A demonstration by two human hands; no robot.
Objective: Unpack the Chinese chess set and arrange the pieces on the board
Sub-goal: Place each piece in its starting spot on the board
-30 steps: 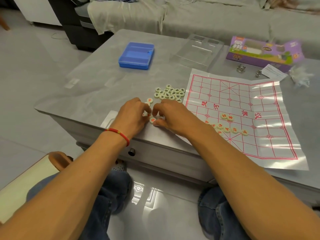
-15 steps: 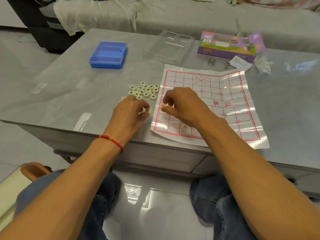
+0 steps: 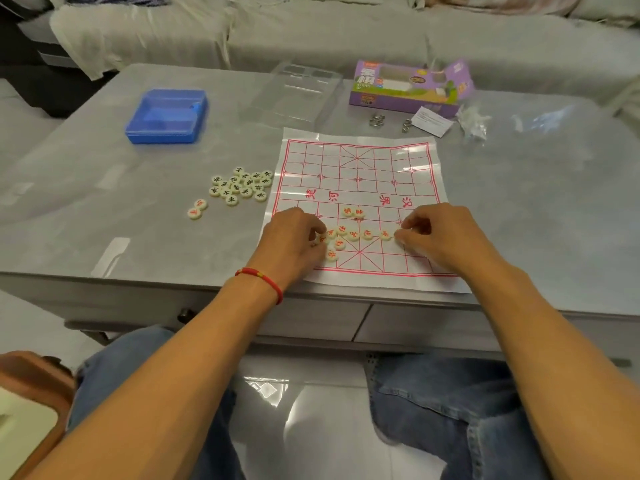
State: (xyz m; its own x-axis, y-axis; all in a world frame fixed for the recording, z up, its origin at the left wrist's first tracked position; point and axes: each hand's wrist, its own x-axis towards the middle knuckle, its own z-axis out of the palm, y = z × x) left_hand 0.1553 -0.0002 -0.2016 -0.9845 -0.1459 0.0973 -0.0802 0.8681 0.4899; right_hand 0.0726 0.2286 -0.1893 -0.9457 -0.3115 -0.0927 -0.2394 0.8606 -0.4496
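On the board [image 3: 360,174], cream discs [image 3: 353,234] bear red characters.

We have one head-worn wide-angle view, looking forward and down over our forearms onto the desk [image 3: 104,209], close in; the board [image 3: 363,174] sits centre frame, a sofa [image 3: 311,32] behind.

Grey table [image 3: 104,188], covered sofa [image 3: 311,32]
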